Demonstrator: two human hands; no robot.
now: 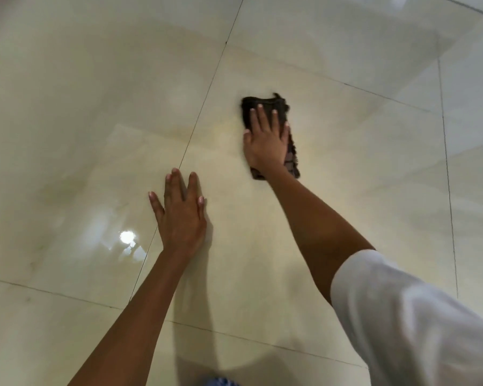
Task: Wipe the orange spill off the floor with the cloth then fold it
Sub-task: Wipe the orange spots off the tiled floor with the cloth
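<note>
A dark brown cloth (292, 156) lies flat on the glossy cream floor tiles (346, 151). My right hand (267, 137) presses down on the cloth, fingers spread and pointing away from me, covering its middle. The cloth's edges look blurred. My left hand (180, 211) rests flat on the floor nearer to me and to the left, fingers apart, holding nothing. A faint yellowish smear (221, 135) shows on the tile just left of the cloth; no distinct orange puddle is visible.
Dark grout lines (207, 90) cross the tiles. A bright light reflection (127, 236) glares left of my left wrist. A white sleeve (407, 316) covers my right upper arm. A white edge (474, 2) shows at the far top right.
</note>
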